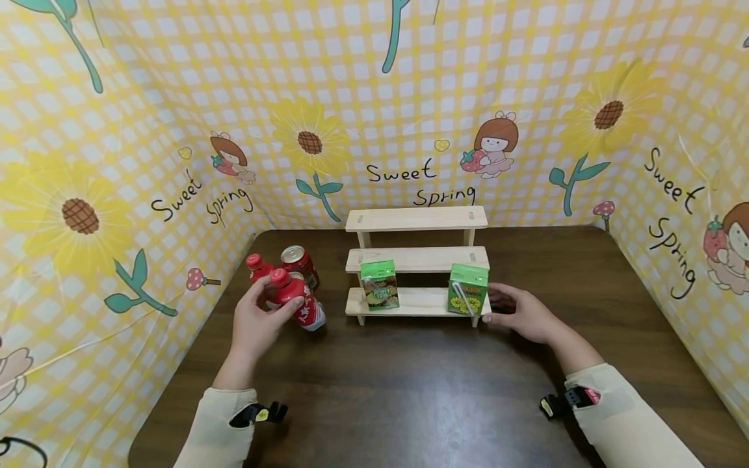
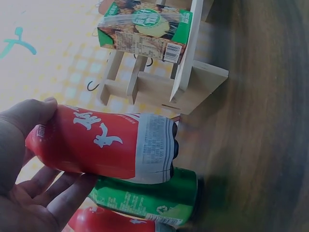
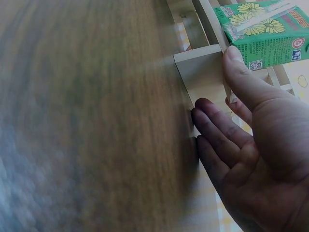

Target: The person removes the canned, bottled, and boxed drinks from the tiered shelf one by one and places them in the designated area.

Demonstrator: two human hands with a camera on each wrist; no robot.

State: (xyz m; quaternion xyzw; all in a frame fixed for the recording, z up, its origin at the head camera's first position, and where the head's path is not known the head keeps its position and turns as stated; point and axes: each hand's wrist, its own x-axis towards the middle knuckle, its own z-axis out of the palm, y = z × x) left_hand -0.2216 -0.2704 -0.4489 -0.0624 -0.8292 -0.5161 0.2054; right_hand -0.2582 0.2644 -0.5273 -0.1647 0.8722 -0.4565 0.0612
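Note:
In my left hand (image 1: 257,322) I hold a red plastic bottle (image 1: 307,312) with a white lower band, tilted, its red cap up. The left wrist view shows thumb and fingers around the upper part of this bottle (image 2: 106,142), its dark base facing the table. A green can (image 2: 149,198) and another red bottle (image 2: 116,221) are behind it. My right hand (image 1: 523,315) is at the right end of a three-tier wooden shelf (image 1: 421,302), fingers loosely bent. Its thumb is by the lowest board's edge, near a green drink carton (image 3: 265,36); the exact contact is unclear.
A second carton (image 1: 379,286), green and brown, stands at the left of the lowest board. Left of the shelf are a red can (image 1: 301,265) and the other red-capped bottle (image 1: 257,268). Patterned yellow cloth (image 1: 374,136) surrounds the dark wooden table (image 1: 404,396) at back and sides.

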